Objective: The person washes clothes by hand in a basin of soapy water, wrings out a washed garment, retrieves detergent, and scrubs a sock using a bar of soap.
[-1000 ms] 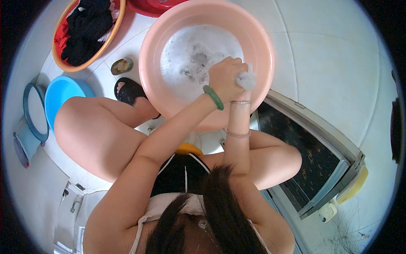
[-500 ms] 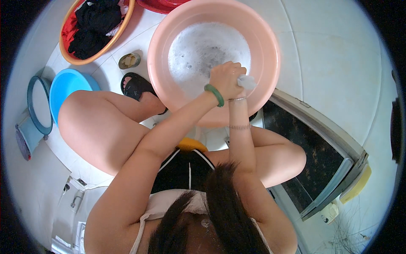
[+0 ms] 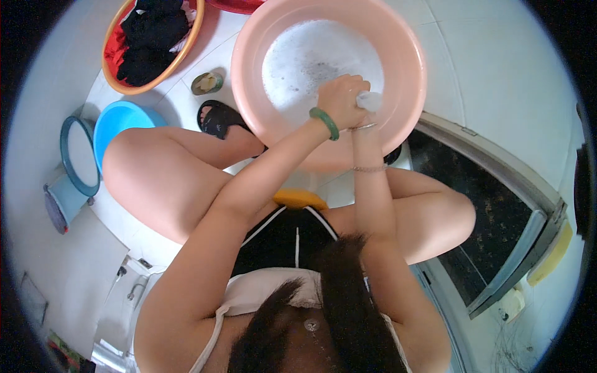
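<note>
Left hand [image 3: 343,101]: fingers curled closed on a bunched white cloth [image 3: 369,101], one end protruding, held above the pink basin [image 3: 251,81]; right hand [image 3: 365,118]: mostly hidden beneath the left, its fingers' state cannot be told; handling advice: firm grip, steady wrists, drips kept over the suds [image 3: 320,46]

Left fingers [image 3: 359,84] curled round white bundle [image 3: 369,101], pink basin [image 3: 403,62] below — suds [image 3: 305,53] inside
</note>
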Demonstrator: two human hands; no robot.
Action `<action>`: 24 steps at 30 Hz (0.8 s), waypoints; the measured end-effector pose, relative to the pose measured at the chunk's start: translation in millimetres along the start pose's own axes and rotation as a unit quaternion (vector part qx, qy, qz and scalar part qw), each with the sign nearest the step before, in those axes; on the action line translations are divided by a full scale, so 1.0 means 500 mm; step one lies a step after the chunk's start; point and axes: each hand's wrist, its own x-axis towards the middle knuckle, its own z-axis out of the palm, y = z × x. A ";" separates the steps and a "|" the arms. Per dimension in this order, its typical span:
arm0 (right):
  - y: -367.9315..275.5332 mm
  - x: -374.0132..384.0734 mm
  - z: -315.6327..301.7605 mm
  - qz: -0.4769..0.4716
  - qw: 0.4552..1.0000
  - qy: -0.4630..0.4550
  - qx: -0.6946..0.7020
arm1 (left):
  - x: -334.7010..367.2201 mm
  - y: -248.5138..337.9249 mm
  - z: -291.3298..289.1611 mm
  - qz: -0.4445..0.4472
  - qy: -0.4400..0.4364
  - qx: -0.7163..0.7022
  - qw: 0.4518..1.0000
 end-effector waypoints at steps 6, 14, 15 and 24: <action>0.115 -0.019 -0.032 0.145 0.988 0.035 0.049 | -0.070 -0.164 0.025 -0.292 -0.224 0.040 0.929; 0.014 0.050 0.014 0.043 0.999 0.020 -0.023 | -0.019 -0.099 -0.070 -0.338 -0.190 -0.354 0.851; 0.034 0.027 0.060 0.054 0.998 0.005 -0.024 | -0.025 -0.114 -0.083 -0.339 -0.173 -0.348 0.857; 0.042 -0.134 0.216 0.282 0.954 -0.058 -0.078 | 0.006 -0.145 -0.159 -0.327 -0.118 -0.020 0.937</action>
